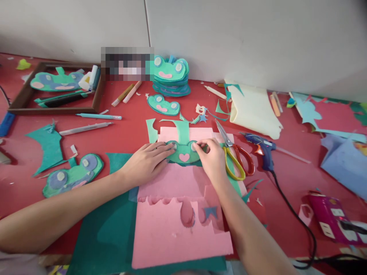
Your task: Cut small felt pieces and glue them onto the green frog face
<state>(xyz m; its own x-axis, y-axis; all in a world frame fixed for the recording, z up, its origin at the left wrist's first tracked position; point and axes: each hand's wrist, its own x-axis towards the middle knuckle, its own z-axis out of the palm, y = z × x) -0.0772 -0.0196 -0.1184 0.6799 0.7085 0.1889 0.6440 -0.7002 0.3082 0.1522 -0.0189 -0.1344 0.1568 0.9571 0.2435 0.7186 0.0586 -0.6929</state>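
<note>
A green felt frog face [183, 148] with a pink heart-shaped mouth lies in the middle, on pink felt sheets [172, 236]. My left hand [147, 162] rests flat with its fingers stretched over the frog's left eye. At the right eye, my right hand [211, 156] has thumb and index finger pressed together; whether anything is between them is too small to tell. A light green strip [182, 131] stands out above the face. Scissors with yellow and red handles [233, 154] lie just right of my right hand.
A blue glue gun [266, 151] with a black cable and a magenta power strip [331, 217] are at right. Behind stands a stack of frog faces [171, 76]. A brown frame [54, 110] and another frog piece [73, 173] lie left. Dark green felt [106, 221] extends under the pink.
</note>
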